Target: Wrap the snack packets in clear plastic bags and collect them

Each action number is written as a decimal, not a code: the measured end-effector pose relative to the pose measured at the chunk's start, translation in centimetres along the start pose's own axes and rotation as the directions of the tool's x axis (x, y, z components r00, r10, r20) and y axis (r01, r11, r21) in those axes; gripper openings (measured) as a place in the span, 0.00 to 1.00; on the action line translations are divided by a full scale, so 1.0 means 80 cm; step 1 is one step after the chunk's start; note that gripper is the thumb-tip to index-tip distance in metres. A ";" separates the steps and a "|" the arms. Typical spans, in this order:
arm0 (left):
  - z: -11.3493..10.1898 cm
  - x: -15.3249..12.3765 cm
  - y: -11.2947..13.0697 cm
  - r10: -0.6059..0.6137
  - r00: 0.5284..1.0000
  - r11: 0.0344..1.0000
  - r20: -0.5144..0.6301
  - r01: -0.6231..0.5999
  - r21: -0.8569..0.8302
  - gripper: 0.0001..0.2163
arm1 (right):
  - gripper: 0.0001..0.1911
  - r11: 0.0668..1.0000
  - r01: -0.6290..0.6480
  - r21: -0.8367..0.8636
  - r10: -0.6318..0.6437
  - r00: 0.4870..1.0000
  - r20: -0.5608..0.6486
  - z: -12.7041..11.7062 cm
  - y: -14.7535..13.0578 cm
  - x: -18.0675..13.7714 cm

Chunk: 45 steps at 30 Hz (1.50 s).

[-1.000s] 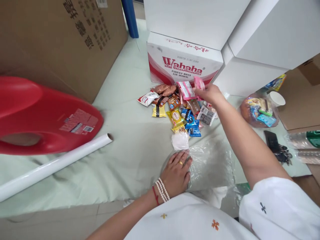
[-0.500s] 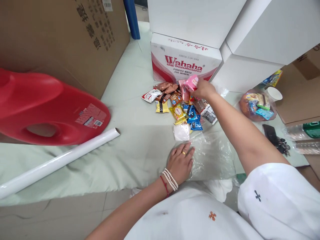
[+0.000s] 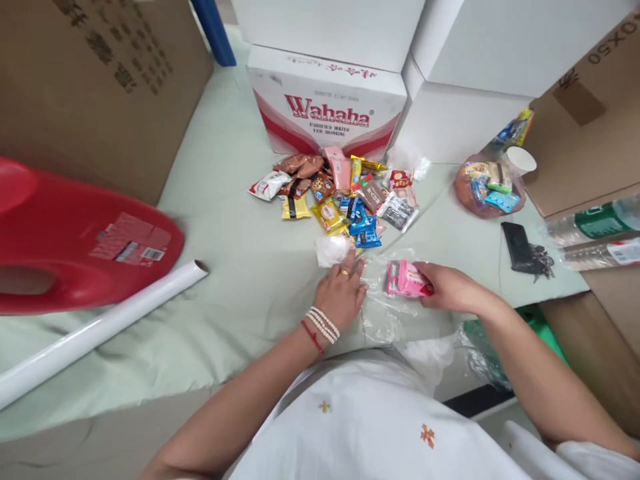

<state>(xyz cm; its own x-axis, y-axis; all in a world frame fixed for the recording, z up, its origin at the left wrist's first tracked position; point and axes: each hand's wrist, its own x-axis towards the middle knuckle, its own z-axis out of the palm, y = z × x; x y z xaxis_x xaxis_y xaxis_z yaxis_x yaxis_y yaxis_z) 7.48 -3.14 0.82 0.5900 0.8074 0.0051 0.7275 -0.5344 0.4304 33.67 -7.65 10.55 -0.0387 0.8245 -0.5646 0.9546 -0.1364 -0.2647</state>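
Observation:
My right hand grips a pink snack packet low over a clear plastic bag at the table's near edge. Flat on the table, palm down with fingers spread, my left hand has its fingertips at a white packet. Just beyond lies a loose pile of small wrapped snacks: blue packets, a yellow packet, a silver-and-black packet, a brown packet and several others.
A Wahaha carton backs the pile, with white boxes around it. On the left are a red plastic jug and a white tube. To the right stand a bowl of snacks, a paper cup, keys and plastic bottles.
My right hand has drawn the pink packet from the back of the pile toward me, over the clear bag. My left hand has shifted slightly forward to the white packet. The view has turned right.

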 end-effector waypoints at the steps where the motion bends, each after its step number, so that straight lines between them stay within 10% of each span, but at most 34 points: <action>1: 0.000 -0.001 -0.003 0.007 1.000 1.000 -0.014 -0.007 0.007 0.27 | 0.33 0.990 -0.099 -0.097 0.092 0.993 -0.073 0.008 0.008 0.006; 5: 0.000 -0.011 -0.013 0.060 0.992 0.998 -0.113 -0.058 0.019 0.29 | 0.38 0.934 -0.301 -0.193 0.238 0.926 -0.293 0.006 0.034 0.013; 12: 0.004 -0.025 -0.012 0.075 0.985 0.997 -0.157 -0.080 -0.023 0.29 | 0.37 0.968 0.177 -0.180 -0.202 0.970 -0.132 0.004 -0.022 -0.002; 29: -0.003 -0.057 -0.041 -0.064 0.984 0.997 -0.169 0.070 0.029 0.27 | 0.30 0.933 0.261 -0.248 -0.284 0.957 -0.063 0.042 -0.085 0.036; 38: -0.014 -0.091 -0.073 0.145 0.940 0.989 -0.308 -0.124 0.086 0.34 | 0.42 0.908 0.419 0.026 -0.408 0.894 -0.184 0.049 -0.049 0.001; 42: -0.029 -0.109 -0.081 0.349 0.930 0.936 -0.113 -0.343 0.073 0.37 | 0.45 0.834 0.552 0.005 -0.520 0.788 -0.330 0.091 -0.005 -0.050; 45: -0.039 -0.107 -0.087 0.429 0.895 0.903 0.119 -0.428 -0.042 0.38 | 0.26 0.867 0.493 -0.067 -0.475 0.781 -0.405 0.127 0.011 -0.063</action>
<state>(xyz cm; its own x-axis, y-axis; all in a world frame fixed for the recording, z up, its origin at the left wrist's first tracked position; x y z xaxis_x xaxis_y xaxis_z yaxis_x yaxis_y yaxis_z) -3.72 -5.55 0.59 0.8822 0.4636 0.0824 0.3900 -0.8174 0.4241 31.67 -17.49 5.20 -0.3645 0.9312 0.0010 0.8287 0.3248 -0.4558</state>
